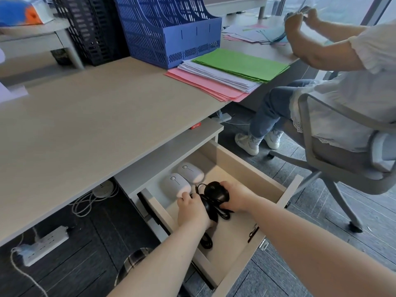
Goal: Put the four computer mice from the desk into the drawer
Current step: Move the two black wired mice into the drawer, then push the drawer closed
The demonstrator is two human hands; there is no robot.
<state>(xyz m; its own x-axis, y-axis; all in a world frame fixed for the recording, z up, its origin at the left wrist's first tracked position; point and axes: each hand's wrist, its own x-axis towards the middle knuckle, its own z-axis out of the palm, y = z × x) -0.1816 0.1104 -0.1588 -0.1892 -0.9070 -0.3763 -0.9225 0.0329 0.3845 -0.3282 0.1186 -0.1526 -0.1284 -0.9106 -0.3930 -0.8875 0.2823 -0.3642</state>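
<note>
The drawer (246, 168) under the desk is pulled open. Two white mice lie side by side at its back: one (176, 183) on the left, the other (190, 172) just right of it. Both my hands are inside the drawer. My right hand (234, 198) grips a black wired mouse (215, 190). My left hand (191, 209) rests on a second black mouse (209, 209), mostly hidden under my palm. Their black cables (206, 241) lie tangled on the drawer floor. The desk top (96, 121) carries no mouse.
A blue file rack (171, 31) and a black one (90, 28) stand at the desk's back. Stacked pink, white and green paper (227, 73) lies at the right. A seated person (334, 82) on a grey chair is close to the drawer. Power strips and cables lie beneath.
</note>
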